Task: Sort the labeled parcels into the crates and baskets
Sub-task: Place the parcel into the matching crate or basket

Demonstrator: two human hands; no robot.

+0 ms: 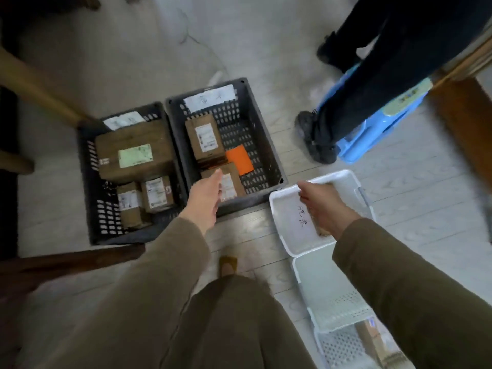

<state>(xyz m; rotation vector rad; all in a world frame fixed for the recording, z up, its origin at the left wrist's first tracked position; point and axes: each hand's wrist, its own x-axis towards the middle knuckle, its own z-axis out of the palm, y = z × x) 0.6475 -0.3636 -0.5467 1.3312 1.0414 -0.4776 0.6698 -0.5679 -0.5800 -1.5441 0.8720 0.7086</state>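
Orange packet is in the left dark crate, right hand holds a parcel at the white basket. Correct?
No: the orange packet lies in the right dark crate, as the head view shows. The right hand does hold a parcel at the white basket.

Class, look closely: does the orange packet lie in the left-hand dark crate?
No, the orange packet lies in the right-hand dark crate, beside a brown parcel.
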